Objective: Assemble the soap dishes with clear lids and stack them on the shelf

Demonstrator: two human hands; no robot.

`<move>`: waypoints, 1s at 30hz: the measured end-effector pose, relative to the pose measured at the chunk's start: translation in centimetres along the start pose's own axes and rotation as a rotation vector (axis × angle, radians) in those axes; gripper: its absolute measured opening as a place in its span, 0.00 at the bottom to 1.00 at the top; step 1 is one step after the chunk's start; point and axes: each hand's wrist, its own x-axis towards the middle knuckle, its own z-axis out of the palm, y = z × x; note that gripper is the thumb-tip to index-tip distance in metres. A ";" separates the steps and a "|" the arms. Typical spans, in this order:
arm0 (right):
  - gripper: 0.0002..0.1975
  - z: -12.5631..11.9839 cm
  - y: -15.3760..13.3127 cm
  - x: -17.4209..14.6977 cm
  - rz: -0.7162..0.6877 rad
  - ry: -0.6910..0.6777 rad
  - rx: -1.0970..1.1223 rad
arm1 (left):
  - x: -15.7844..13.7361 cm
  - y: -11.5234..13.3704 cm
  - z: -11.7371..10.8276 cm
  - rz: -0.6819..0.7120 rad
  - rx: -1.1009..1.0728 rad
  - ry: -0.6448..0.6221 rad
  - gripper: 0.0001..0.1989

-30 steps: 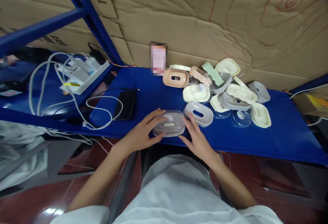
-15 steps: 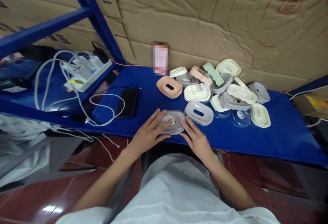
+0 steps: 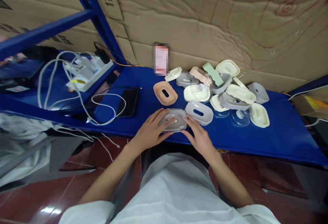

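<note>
A grey oval soap dish with a clear lid (image 3: 180,123) lies near the front edge of the blue table, a round sticker on its top. My left hand (image 3: 150,130) grips its left end, with fingers over the lid and the thumb along the near side. At the right end, the fingers and thumb of my right hand (image 3: 197,136) close on the rim. A pale grey slotted dish (image 3: 206,117) sits just beyond my right fingers. Beyond my left hand is an orange slotted dish (image 3: 159,91), with a tilted cream piece (image 3: 173,74) behind it.
Several cream, grey, pink and green dish parts (image 3: 241,93) are piled at the right, with clear lids (image 3: 239,119) among them. A black phone (image 3: 130,101) and white cables (image 3: 102,96) lie left of my hands. A power strip (image 3: 88,80) stands farther left. Cardboard (image 3: 164,12) lines the back.
The grey dish in my hands has shifted slightly away from me and to the right. The orange dish has slid left and nearer, and the cream piece behind it has turned and tilted.
</note>
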 end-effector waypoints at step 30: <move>0.41 -0.7 1.2 1.1 -0.047 -0.160 -0.027 | 0.3 0.8 0.1 -0.054 -0.021 0.019 0.29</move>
